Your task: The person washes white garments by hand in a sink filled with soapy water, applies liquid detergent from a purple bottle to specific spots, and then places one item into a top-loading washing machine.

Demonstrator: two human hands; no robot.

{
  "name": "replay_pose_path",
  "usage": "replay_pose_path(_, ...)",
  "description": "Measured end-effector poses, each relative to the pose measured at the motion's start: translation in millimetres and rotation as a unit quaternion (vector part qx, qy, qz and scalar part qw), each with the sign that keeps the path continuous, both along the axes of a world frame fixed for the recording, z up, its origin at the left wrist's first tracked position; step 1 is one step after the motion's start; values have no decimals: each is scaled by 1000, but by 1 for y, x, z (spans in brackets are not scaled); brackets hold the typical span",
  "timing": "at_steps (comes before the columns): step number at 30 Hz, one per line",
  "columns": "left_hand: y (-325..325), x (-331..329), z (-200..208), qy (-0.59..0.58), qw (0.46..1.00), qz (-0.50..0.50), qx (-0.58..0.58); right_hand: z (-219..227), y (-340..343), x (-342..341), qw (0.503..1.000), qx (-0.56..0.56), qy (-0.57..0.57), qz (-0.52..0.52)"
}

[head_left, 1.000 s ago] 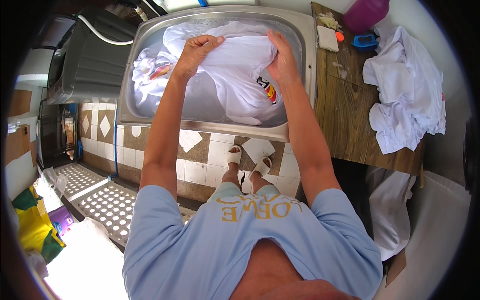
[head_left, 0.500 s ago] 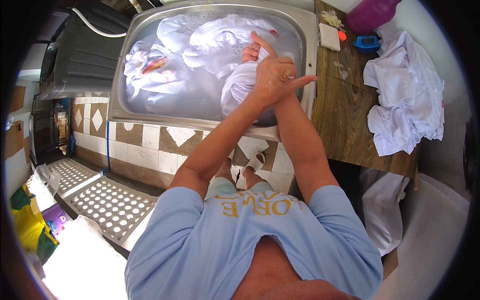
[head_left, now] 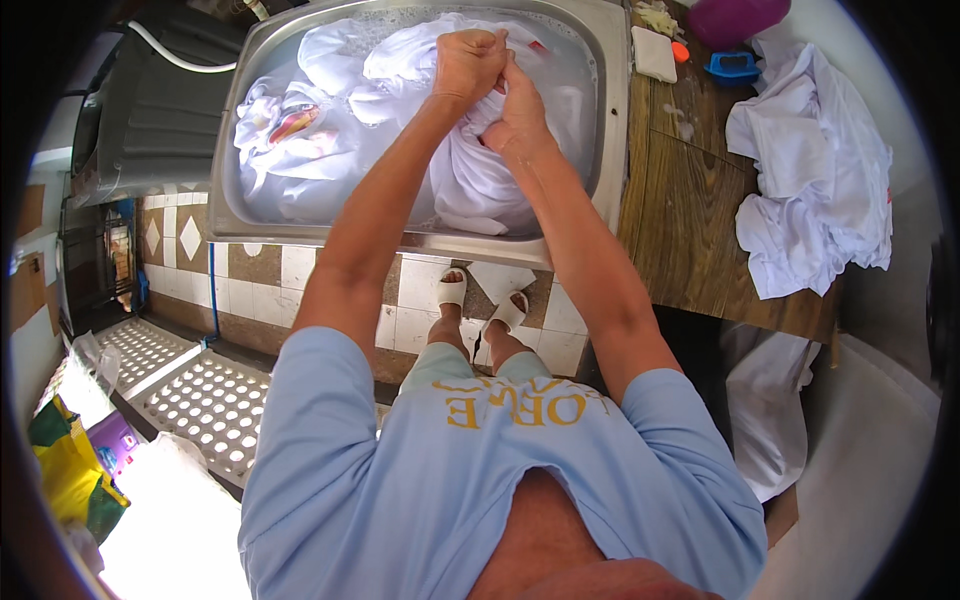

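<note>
White wet clothes (head_left: 335, 60) lie in soapy water in a metal basin (head_left: 610, 180). My left hand (head_left: 468, 68) is closed in a fist on a bunched white garment (head_left: 465, 175). Close beside it on the right, my right hand (head_left: 520, 112) has its fingers wrapped round the same cloth. The two hands meet at the fingertips, and folds of the garment hang below them into the water. At the basin's left lies another white garment with a colourful print (head_left: 295, 122).
Right of the basin is a wooden counter (head_left: 680, 225). On it are a blue brush (head_left: 732, 68), a pale block (head_left: 654, 54), an orange cap (head_left: 680, 52), a purple container (head_left: 735, 20) and piled white clothes (head_left: 810, 170). A dark ribbed plastic object (head_left: 165, 120) stands left.
My left hand has moved from across my right wrist up and left onto the cloth, and closed. My right hand has shifted slightly right and down, still on the garment.
</note>
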State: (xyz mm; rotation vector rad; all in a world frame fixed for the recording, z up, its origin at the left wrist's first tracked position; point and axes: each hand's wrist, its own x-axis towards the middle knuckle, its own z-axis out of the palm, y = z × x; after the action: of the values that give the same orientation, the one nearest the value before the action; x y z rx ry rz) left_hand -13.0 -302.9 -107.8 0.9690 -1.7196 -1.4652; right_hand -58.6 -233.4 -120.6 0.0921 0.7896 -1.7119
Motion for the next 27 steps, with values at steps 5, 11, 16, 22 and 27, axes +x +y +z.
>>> replay_pose_path(5,11,-11,-5,2,931,32,-364,-65,4,-30,902,-249,352,35)
replay_pose_path(11,-38,37,-17,-107,970,96,-194,-12,-4,-18,999,-40,-17,1)
replay_pose_path(16,-33,74,9,-52,993,-98,37,-1,-6,-29,998,25,-23,-47)
replay_pose_path(22,-30,93,2,79,988,-101,83,-2,-13,-23,998,21,-54,-27)
replay_pose_path(27,82,-9,14,158,977,20,-144,-79,-15,-37,974,-200,-17,106)
